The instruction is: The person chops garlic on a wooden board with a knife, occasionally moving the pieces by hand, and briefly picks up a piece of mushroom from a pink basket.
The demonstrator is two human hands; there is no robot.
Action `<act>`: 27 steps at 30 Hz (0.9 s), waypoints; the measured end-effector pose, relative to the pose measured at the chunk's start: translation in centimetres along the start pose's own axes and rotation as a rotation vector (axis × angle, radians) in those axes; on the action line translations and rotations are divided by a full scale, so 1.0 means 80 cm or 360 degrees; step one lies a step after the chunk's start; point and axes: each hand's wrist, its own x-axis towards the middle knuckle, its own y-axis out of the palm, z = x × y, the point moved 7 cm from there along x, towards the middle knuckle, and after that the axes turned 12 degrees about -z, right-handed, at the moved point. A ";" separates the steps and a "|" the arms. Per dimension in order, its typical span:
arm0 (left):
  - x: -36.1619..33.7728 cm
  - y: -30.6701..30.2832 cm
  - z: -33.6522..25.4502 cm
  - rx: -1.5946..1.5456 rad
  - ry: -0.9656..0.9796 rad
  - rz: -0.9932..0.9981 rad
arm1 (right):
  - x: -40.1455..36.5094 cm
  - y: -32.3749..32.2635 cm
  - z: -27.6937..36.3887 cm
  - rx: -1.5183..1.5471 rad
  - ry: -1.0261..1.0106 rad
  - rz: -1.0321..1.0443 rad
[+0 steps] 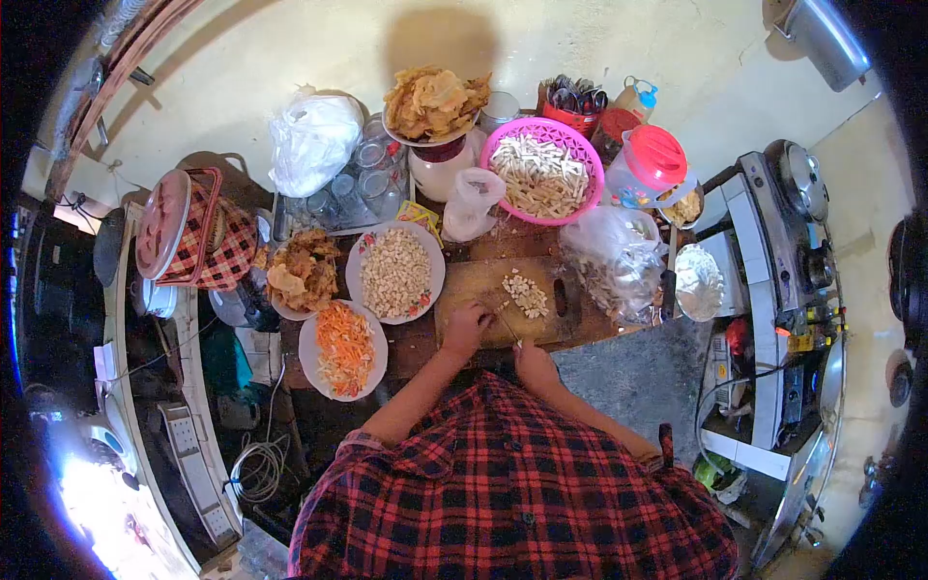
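Observation:
A wooden cutting board (462, 280) lies in front of me with a small pile of pale diced pieces (526, 294) toward its right side. My right hand (535, 367) is closed round the handle of a knife (508, 327), whose thin blade points up and left over the board. Just left of the blade, my left hand (466, 329) rests low on the board with its fingers curled together. Whatever those fingers hold is too small to make out. A plate of pale diced pieces (394, 273) stands beyond my left hand, beside a plate of shredded orange and white vegetables (344, 350).
A pink basket of pale strips (541, 174) stands behind the board. Filled plastic bags (619, 256) sit to its right, near a red-lidded container (655, 159). Fried food (303, 271) and a tray of glasses (358, 188) are at left. A stove (788, 251) stands far right.

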 end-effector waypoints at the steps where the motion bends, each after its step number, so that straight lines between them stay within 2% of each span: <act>1: 0.001 -0.001 0.000 -0.0032 -0.0064 0.0029 | 0.000 0.001 0.000 -0.0011 0.0014 0.0012; 5: -0.005 0.010 0.016 0.0078 -0.0100 0.0027 | 0.000 0.003 0.001 0.0038 0.0013 0.0013; 9: 0.000 -0.008 0.000 0.0006 -0.0127 -0.0048 | -0.004 -0.008 0.008 0.0075 -0.0009 -0.0029; 11: 0.000 -0.019 -0.006 -0.0115 -0.0299 -0.0062 | -0.005 -0.008 0.008 0.0098 -0.0005 -0.0036; 18: -0.003 -0.013 0.005 0.0010 -0.0147 -0.0004 | -0.006 -0.001 0.006 0.0043 0.0035 0.0034; 20: -0.004 -0.011 0.013 0.0033 -0.0342 0.0072 | -0.005 -0.005 0.011 0.0076 0.0013 0.0010; 27: -0.001 -0.015 0.010 0.0014 -0.0353 0.0080 | -0.004 0.003 0.010 0.0040 0.0041 0.0029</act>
